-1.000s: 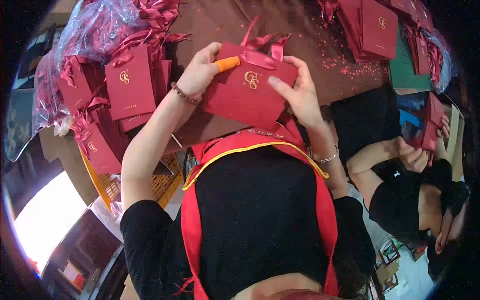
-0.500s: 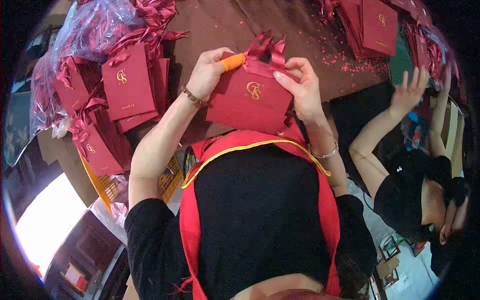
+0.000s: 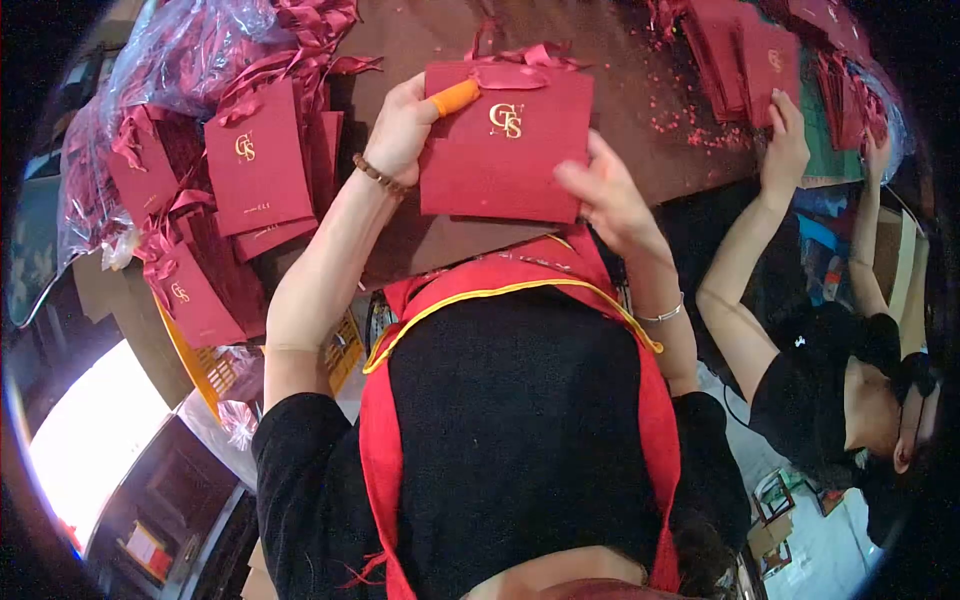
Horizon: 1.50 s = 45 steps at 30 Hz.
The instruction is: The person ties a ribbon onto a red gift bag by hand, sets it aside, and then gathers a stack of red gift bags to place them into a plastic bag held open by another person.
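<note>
A dark red paper gift bag [image 3: 505, 165] with a gold monogram is held up in front of me, its flat face towards me. Red ribbon handles [image 3: 515, 72] lie along its top edge. My left hand [image 3: 405, 135] grips the upper left edge, with an orange cover on the thumb pressed against the front. At the right edge is my right hand [image 3: 615, 200], blurred by motion, its thumb in front of the bag and apart from the fingers. Whether it touches the bag cannot be made out.
Stacked red bags [image 3: 258, 165] and a clear plastic bag [image 3: 190, 55] lie at left. More red bags [image 3: 770, 65] lie at upper right near red scraps [image 3: 715, 135] on the brown tabletop [image 3: 410, 35]. A co-worker's hand [image 3: 785, 145] reaches there. A yellow crate [image 3: 195, 365] stands below left.
The bag has been straightened and raised slightly, its ribbon handles now lying lower. My right hand has moved down from the top edge. The co-worker's hand has moved onto the bags at right.
</note>
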Each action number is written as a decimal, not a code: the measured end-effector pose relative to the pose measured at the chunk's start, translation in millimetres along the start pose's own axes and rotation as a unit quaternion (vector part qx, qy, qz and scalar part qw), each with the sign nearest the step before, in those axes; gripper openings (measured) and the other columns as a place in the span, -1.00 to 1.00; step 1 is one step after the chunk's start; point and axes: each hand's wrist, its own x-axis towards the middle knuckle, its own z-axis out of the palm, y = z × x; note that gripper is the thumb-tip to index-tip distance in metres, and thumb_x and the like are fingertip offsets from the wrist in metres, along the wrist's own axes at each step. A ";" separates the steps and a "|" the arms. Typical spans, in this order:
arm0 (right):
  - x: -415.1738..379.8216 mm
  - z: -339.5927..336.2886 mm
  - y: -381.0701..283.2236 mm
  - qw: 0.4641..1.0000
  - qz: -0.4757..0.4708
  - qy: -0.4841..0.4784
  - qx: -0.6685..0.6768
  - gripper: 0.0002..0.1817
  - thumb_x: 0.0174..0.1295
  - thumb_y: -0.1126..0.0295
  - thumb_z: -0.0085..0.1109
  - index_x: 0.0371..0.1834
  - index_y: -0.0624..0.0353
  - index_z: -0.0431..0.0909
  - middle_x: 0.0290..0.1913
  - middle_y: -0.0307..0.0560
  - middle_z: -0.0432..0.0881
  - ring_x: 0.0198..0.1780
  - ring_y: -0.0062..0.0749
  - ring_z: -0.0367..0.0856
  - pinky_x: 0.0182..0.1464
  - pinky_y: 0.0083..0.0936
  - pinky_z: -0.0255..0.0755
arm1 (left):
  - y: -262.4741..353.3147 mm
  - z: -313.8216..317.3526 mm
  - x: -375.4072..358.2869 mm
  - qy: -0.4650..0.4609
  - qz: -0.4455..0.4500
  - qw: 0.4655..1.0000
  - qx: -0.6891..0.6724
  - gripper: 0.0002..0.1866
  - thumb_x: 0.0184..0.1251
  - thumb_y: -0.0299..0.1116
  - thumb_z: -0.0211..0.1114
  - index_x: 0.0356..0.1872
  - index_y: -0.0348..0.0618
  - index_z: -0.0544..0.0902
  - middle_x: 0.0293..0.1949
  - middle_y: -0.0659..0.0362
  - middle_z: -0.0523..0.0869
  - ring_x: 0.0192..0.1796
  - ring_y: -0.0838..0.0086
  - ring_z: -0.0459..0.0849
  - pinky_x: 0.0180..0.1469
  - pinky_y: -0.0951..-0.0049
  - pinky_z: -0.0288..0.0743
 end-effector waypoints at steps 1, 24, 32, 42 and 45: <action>0.6 -1.6 6.1 1.000 -0.004 0.006 -0.001 -0.54 0.18 0.58 0.04 0.17 0.24 0.23 0.11 -0.02 0.43 0.09 -0.39 0.45 0.17 -0.43 0.32 | -0.2 0.0 0.1 -0.013 0.003 1.000 -0.012 -0.76 0.26 -0.49 0.06 -0.07 -0.25 0.51 -0.21 0.19 0.64 -0.25 0.57 0.63 -0.21 0.55 0.53; 76.4 96.3 46.3 0.966 0.056 -0.202 -0.149 -0.38 0.22 0.24 0.11 0.28 0.18 0.09 0.15 -0.01 0.33 0.08 -0.43 0.39 0.04 -0.52 0.35 | 54.4 -60.3 -121.7 0.388 0.198 0.461 0.773 -0.43 0.16 -0.28 0.17 0.19 -0.28 0.27 0.11 -0.07 0.43 -0.05 0.11 0.50 -0.09 0.23 0.48; 121.7 147.6 52.9 0.979 0.091 -0.170 -0.065 -0.28 0.10 0.27 0.26 0.28 0.16 0.08 0.03 -0.26 0.42 -0.08 -0.68 0.39 -0.21 -0.68 0.24 | 44.4 -89.2 -114.9 0.418 0.189 0.459 0.761 -0.59 0.19 -0.16 0.16 0.02 -0.11 0.46 -0.08 0.09 0.52 -0.08 0.18 0.50 -0.18 0.21 0.47; 138.9 177.6 71.0 0.988 -0.043 -0.093 -0.119 -0.16 -0.18 0.38 0.44 0.15 0.32 0.10 0.03 -0.01 0.41 0.03 -0.35 0.44 0.11 -0.42 0.33 | 4.0 -133.9 -95.2 0.361 0.239 0.629 0.646 -0.46 0.10 -0.43 0.10 0.20 0.12 0.40 0.22 0.03 0.34 0.24 0.10 0.24 0.21 0.12 0.15; 150.6 184.5 85.4 0.989 -0.068 -0.038 -0.122 -0.08 -0.26 0.43 0.47 0.15 0.35 0.04 0.06 0.07 0.31 0.03 -0.30 0.40 0.08 -0.40 0.36 | 5.1 -132.5 -95.9 0.379 0.255 0.678 0.576 -0.55 0.20 -0.40 0.09 0.16 0.09 0.44 0.21 0.04 0.37 0.24 0.12 0.25 0.22 0.16 0.13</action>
